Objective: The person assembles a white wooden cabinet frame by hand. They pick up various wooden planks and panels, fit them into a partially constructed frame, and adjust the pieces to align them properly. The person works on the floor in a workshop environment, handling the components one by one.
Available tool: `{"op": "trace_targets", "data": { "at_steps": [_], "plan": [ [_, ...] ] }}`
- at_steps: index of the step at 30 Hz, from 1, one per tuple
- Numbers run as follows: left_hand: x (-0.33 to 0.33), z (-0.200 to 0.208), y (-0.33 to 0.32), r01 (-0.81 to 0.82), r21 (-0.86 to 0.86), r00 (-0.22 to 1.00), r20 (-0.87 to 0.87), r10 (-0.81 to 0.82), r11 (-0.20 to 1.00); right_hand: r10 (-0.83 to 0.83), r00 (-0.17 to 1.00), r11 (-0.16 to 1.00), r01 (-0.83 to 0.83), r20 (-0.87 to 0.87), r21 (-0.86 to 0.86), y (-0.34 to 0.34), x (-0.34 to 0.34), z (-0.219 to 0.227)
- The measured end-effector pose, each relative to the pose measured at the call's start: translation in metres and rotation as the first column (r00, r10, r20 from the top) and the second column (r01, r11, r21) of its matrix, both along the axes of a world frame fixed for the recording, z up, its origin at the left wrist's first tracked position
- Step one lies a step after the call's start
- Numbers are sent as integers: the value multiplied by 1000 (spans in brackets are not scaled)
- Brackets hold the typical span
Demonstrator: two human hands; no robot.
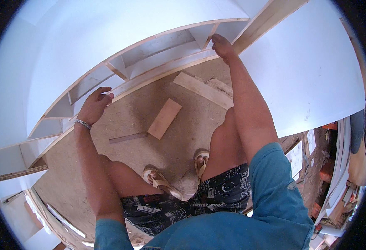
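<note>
A long white cabinet frame [156, 36] with raw wooden edges stretches across in front of me, split into compartments by short dividers. My left hand [94, 105], with a bracelet at its wrist, hovers at the frame's near edge on the left. Its thumb and fingers are curved and apart, with nothing seen between them. My right hand [223, 46] is at the frame's right part, beside a short divider [210, 36]. The fingers there are curled together against or close to that divider; what they hold, if anything, is hidden.
On the dusty floor between my feet and the frame lie a short wooden board [165, 118], a thin dark strip [128, 137] and a longer plank [203, 90]. A large white panel [303, 79] stands at the right. Stacked boards and bricks [327, 171] are at the far right.
</note>
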State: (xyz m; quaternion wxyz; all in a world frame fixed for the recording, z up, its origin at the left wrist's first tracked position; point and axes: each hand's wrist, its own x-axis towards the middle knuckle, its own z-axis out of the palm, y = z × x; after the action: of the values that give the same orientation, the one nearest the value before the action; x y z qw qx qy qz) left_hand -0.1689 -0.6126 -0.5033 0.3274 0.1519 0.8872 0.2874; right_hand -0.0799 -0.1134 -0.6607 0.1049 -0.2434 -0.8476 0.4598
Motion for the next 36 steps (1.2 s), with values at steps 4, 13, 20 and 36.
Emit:
{"op": "trace_targets", "data": {
  "at_steps": [4,13,20,36],
  "plan": [
    [-2,-6,-13,5,-23,1000,-18,-5,1000,43,991,983,-65,-127,-173,-10,-10,20],
    [6,8,-11,-15,-77,999,-40,12,997,-173,941,958,93,-290,-271,-18,-22,44],
    [12,14,-24,-31,-95,999,-25,28,995,-172,960,977,138,-220,-162,-33,-35,46],
    [9,13,-14,-11,-66,1000,-8,10,998,181,767,943,43,616,-331,2,-1,-30]
  ]
}}
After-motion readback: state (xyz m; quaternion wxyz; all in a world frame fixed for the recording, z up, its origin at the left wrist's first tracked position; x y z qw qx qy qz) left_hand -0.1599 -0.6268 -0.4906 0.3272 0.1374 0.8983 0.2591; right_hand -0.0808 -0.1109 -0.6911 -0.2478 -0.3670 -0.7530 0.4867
